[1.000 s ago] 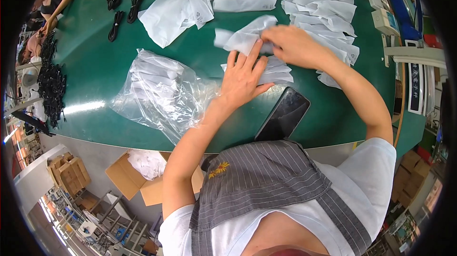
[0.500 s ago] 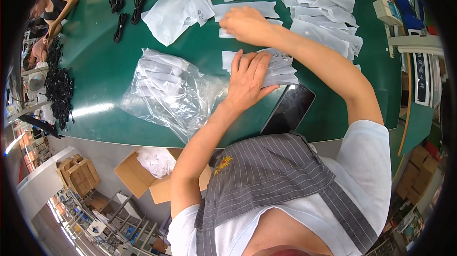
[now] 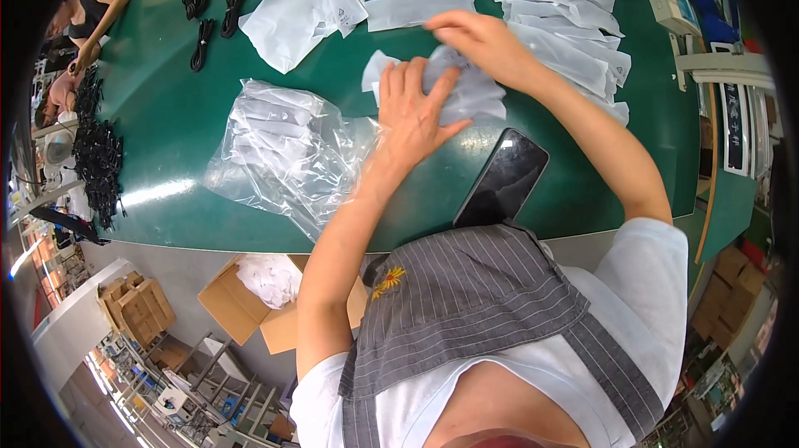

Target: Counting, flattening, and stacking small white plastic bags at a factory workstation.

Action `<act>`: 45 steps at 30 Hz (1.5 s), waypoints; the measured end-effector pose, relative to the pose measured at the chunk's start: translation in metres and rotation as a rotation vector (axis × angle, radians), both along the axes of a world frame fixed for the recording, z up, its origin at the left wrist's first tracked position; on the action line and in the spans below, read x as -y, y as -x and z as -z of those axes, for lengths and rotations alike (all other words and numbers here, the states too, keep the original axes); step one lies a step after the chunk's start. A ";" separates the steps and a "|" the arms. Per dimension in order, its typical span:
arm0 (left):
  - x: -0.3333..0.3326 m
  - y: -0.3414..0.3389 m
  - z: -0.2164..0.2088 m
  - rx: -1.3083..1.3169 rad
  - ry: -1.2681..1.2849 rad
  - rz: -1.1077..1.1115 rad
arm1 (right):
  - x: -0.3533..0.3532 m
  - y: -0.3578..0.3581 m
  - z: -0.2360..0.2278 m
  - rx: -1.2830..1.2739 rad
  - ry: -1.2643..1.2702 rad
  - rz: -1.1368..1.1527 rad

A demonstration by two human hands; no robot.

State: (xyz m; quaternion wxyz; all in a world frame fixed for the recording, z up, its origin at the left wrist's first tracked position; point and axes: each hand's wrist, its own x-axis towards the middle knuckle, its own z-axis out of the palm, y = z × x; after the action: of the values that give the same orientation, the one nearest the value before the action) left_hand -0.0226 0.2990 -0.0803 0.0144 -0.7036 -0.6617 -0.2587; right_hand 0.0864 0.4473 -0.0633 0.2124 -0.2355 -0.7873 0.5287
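Observation:
My left hand lies on a small stack of white frosted plastic pouches, its fingers spread and the thumb pointing right. The stack's far edge is curled up. My right hand hovers at that far edge, fingers stretched to the left, with nothing visible in them; whether it touches the pouches is hidden. Beyond the hands lies a single flat pouch. A clear plastic bag with several white pouches inside sits left of my left hand, its open end reaching under my wrist.
A black phone lies near the table's front edge. Rows of white pouches cover the far right, and a larger white bag lies far left. Coiled black cables rest beyond it. An open cardboard box stands below the table. Other people sit at far left.
A pouch that lay in front of the single far one has joined the stack. The right hand has moved right, and the stack has shifted away from the phone with my left hand.

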 end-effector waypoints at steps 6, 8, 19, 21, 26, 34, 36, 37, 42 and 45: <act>0.002 -0.014 0.003 -0.043 -0.019 -0.313 | 0.081 -0.062 -0.024 0.301 0.034 0.106; 0.013 -0.028 -0.004 -0.017 0.036 -0.384 | 0.083 -0.050 -0.012 0.323 -0.054 0.169; 0.050 -0.001 -0.011 0.428 -0.052 -0.291 | 0.094 -0.018 0.003 0.312 -0.671 -0.154; 0.039 -0.003 0.014 0.548 -0.056 -0.266 | 0.096 -0.012 0.001 0.287 -0.709 -0.195; 0.050 -0.022 0.008 0.754 -0.025 -0.268 | 0.109 -0.024 -0.006 0.405 -0.775 -0.227; 0.163 0.009 -0.055 0.020 -0.152 -0.575 | 0.105 -0.012 -0.039 0.457 -0.491 -0.365; 0.185 0.016 -0.043 0.078 -0.078 -0.626 | 0.119 -0.007 -0.061 0.385 -0.285 -0.549; 0.194 0.020 -0.041 0.136 -0.007 -0.666 | 0.127 0.000 -0.067 0.366 -0.229 -0.643; 0.205 0.042 -0.067 0.183 -0.224 -0.476 | 0.168 0.058 -0.063 0.260 -0.049 -0.727; 0.194 0.051 -0.092 0.111 -0.324 -0.395 | 0.188 0.110 -0.042 0.177 0.091 -0.681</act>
State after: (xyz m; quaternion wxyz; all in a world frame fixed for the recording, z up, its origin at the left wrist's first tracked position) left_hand -0.0736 0.1048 0.0119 0.1408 -0.5338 -0.7359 -0.3919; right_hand -0.0237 0.2596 -0.0215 -0.0556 -0.0138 -0.8116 0.5813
